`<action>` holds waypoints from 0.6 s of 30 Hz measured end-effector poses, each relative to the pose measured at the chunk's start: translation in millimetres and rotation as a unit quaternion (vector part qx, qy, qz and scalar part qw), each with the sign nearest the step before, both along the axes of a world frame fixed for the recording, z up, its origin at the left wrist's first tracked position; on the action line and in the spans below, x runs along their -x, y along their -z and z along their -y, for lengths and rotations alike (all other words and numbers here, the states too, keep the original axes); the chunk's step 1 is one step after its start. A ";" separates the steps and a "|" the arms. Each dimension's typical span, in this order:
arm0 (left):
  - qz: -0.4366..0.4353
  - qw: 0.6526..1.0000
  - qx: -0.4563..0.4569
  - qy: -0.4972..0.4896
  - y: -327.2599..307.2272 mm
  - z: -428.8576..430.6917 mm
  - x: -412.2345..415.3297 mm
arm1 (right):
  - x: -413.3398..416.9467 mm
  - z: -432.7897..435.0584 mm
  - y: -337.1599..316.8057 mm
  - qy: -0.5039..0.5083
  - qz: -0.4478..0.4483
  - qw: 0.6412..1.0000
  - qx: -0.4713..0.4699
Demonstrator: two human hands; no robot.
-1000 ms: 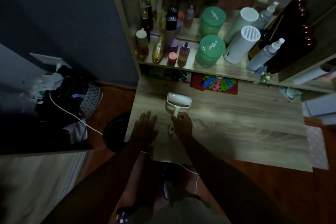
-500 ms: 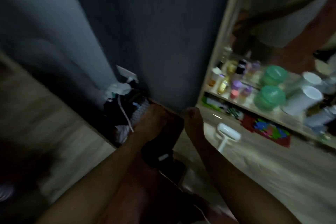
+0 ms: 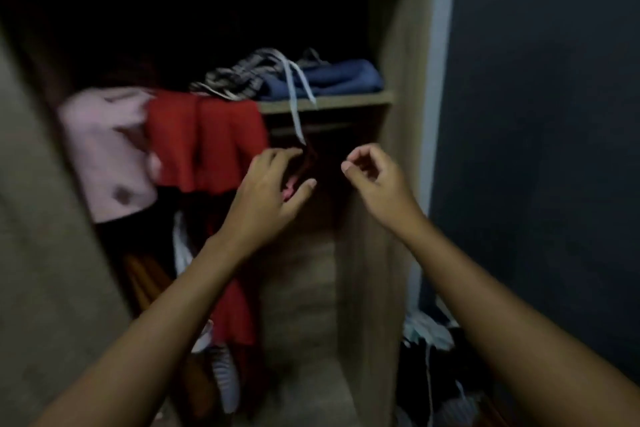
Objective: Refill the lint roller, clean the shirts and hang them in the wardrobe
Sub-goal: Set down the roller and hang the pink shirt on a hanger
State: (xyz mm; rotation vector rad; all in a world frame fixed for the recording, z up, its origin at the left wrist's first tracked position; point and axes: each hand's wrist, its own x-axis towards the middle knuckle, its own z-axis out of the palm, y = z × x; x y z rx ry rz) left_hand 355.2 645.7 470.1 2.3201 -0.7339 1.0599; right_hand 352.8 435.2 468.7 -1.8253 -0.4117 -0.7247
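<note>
Dim wood-grain wardrobe (image 3: 391, 45), folded blue clothes (image 3: 332, 78) on its shelf (image 3: 329, 103). I see a red shirt (image 3: 204, 146) hanging below, beside a pink shirt (image 3: 104, 156). My left hand (image 3: 270, 191) is spread open near it; my right hand (image 3: 374, 177) is loosely curled, empty.

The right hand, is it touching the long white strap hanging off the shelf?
Apart. The head view shows a plain dark gap between the right hand, its fingers loosely curled and holding nothing, and the hanging end of the long white fabric strap.
</note>
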 end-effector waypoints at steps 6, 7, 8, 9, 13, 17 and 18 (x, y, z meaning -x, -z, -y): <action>0.051 0.997 0.016 -0.054 -100.2 -105.0 -26.9 | -46.9 -117.5 -107.0 -0.049 0.098 0.993 0.047; 0.055 0.997 0.013 -0.060 -111.6 -115.3 -34.6 | -57.8 -127.7 -119.9 -0.043 0.102 0.992 0.055; 0.058 0.996 0.008 -0.069 -122.7 -123.7 -43.2 | -68.3 -134.8 -132.9 -0.039 0.104 0.992 0.066; 0.056 0.995 0.000 -0.081 -132.6 -130.7 -52.4 | -78.3 -139.2 -145.0 -0.037 0.104 0.991 0.080; 0.013 0.991 -0.036 -0.130 -160.8 -144.9 -90.9 | -113.8 -135.6 -179.5 0.021 0.101 0.980 0.170; -0.077 0.976 -0.104 -0.174 -173.7 -133.9 -121.2 | -145.2 -121.6 -185.5 0.080 0.073 0.950 0.293; -0.106 0.968 -0.133 -0.187 -176.6 -129.3 -128.5 | -151.6 -120.9 -185.4 0.085 0.060 0.938 0.331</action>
